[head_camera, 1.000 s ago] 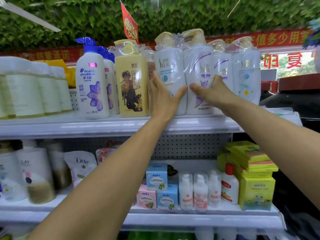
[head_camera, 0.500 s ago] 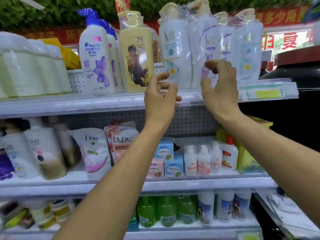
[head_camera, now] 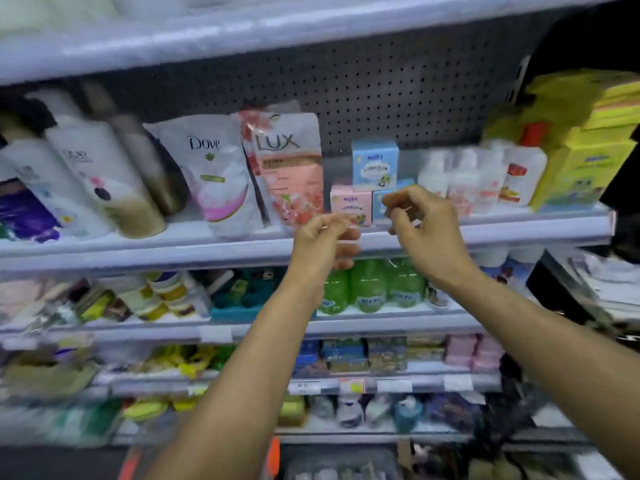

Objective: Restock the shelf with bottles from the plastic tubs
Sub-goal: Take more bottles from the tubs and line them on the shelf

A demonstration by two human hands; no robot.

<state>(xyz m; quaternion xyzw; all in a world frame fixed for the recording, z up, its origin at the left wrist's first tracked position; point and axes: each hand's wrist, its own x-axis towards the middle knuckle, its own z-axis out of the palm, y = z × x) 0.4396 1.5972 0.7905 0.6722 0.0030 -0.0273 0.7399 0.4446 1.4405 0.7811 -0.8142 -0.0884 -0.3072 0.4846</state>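
Both hands are empty, between loads: the left hand [head_camera: 327,239] and right hand [head_camera: 420,225] hang loosely curled, grip released, in front of the grey metal shelf [head_camera: 173,251] of pouches and white plastic bottles [head_camera: 460,181]. No plastic tub is clearly visible in the blur below, so I judge that more fetching remains.

View: tipped downward; the top shelf's wrapped bottles are out of frame, and lower tiers with green bottles [head_camera: 367,285] now show.
Left hand [head_camera: 325,237]: off the wrapped bottles, lowered to the front of the second shelf [head_camera: 138,251], fingers loosely curled, holding nothing.
Right hand [head_camera: 420,226]: likewise withdrawn and lowered, fingers loosely curled, holding nothing.
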